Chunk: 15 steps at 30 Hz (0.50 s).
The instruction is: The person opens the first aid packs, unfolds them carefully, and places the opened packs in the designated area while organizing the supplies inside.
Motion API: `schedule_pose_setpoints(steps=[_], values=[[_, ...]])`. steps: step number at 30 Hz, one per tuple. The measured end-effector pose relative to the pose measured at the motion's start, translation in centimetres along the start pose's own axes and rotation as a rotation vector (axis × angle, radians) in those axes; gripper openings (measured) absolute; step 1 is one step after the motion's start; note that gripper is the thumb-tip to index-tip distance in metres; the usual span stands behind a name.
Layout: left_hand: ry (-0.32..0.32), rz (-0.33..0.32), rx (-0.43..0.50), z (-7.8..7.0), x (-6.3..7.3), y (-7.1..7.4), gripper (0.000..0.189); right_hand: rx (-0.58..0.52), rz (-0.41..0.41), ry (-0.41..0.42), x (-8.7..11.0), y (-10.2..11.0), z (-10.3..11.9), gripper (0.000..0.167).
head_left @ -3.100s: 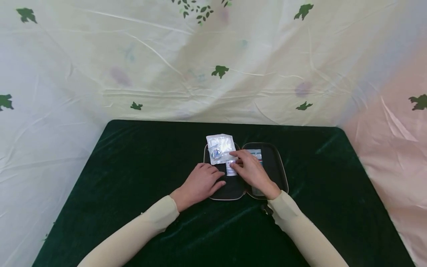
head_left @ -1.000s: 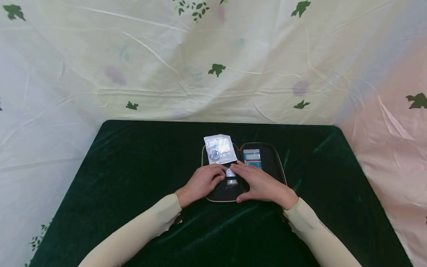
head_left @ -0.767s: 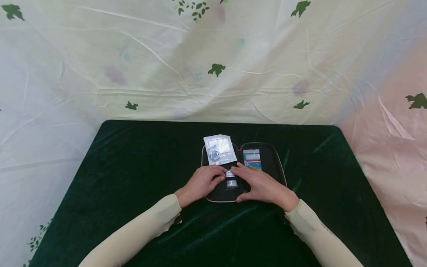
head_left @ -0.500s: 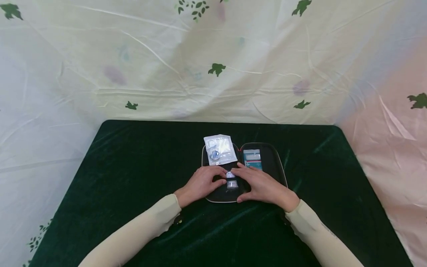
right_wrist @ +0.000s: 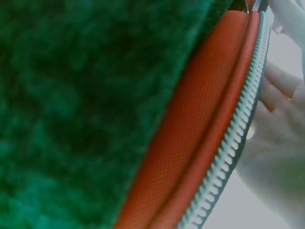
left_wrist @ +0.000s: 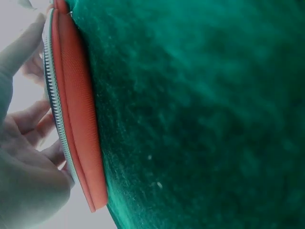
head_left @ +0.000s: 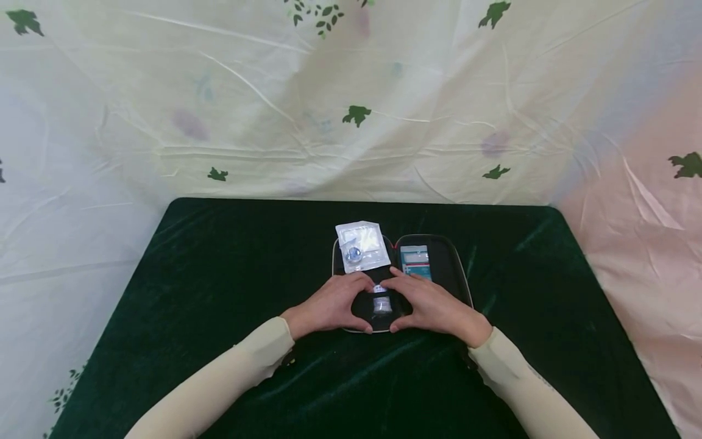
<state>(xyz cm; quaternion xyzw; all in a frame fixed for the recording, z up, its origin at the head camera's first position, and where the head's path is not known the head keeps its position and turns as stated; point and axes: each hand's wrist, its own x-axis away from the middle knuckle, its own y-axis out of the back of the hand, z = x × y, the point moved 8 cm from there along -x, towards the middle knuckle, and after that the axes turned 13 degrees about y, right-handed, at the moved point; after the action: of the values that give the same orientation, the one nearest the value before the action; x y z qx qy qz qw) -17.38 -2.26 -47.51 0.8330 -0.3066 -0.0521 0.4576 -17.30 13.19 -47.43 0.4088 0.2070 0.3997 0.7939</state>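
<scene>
A zipped case (head_left: 452, 274), black inside and red outside, lies unfolded on the table. In its left half, a small whitish packet (head_left: 382, 306) lies under a dark strap that crosses it. My left hand (head_left: 334, 305) has its fingertips by the packet's far end, its thumb apart at the case's front edge. From the other side, my right hand (head_left: 433, 306) reaches over the case with fingertips at the same far end, thumb likewise low. Both wrist views show the red shell (left_wrist: 78, 109) and zip teeth (right_wrist: 233, 136); the packet is hidden there.
A larger clear-and-white packet (head_left: 368, 241) with a round blue item lies over the case's far left part. Teal-and-white packaging (head_left: 415, 261) sits in the right half, partly behind my right hand. Dark green velvet (head_left: 247, 256) covers the table; patterned cloth (head_left: 428, 146) hangs behind.
The small packet has slid toward me beneath the strap, more of it showing on the near side. My left thumb has left the packet and dropped to the case's front edge.
</scene>
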Motion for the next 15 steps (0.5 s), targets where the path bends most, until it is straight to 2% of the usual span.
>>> schedule_pose_setpoints(steps=[4, 15], values=[[-0.003, 0.007, -0.029, -0.2, 0.01, -0.03, 0.062, -0.008, -0.001, 0.0, -0.04, 0.06, -0.02, 0.079], [0.006, 0.013, -0.021, -0.24, -0.01, -0.2, 0.058, -0.033, 0.004, 0.007, -0.07, 0.09, 0.14, 0.072]])
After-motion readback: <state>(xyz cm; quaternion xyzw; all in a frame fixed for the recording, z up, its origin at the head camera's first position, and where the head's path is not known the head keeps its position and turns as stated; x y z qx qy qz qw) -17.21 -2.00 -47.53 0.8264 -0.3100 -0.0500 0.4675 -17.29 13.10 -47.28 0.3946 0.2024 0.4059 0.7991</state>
